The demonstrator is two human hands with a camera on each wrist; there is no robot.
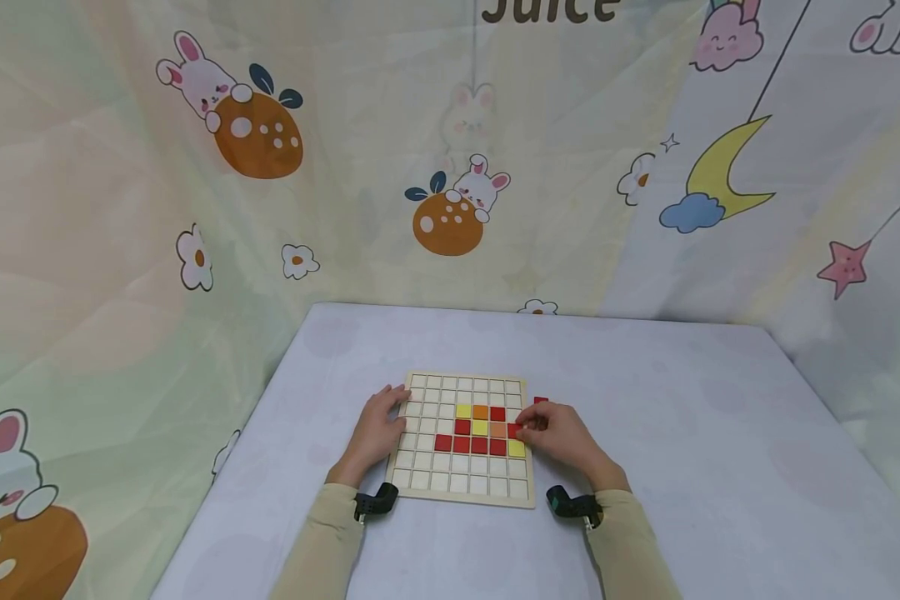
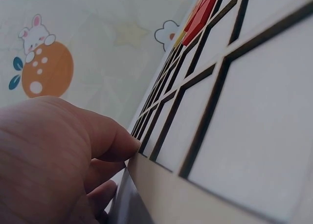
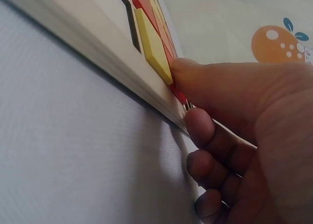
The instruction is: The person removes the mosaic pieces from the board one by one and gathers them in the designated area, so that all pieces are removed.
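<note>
So, the board (image 1: 459, 483) sits on the pale table (image 1: 667, 417), low in the middle of the head view, its grid partly filled with red, yellow and orange tiles (image 1: 480, 427) right of its centre. The right hand (image 1: 566, 435) is at the board's right edge, thumb and forefinger narrowed, pinching a red tile (image 1: 513, 431) at the end of the middle coloured row; the other fingers curl in beneath. Just below it, near the same edge, lies a yellow tile (image 1: 516, 449), and a loose red piece (image 1: 541, 400) shows just above the right hand, off the board. Over on the left edge, the left hand (image 1: 377, 429) rests with thumb and fingers apart and loosely extended, touching the rim. Tan sleeves (image 1: 322, 533) come up from the bottom. A patterned cloth (image 1: 360, 125) fills the upper frame, a yellow moon (image 1: 708, 171) at upper right.
</note>
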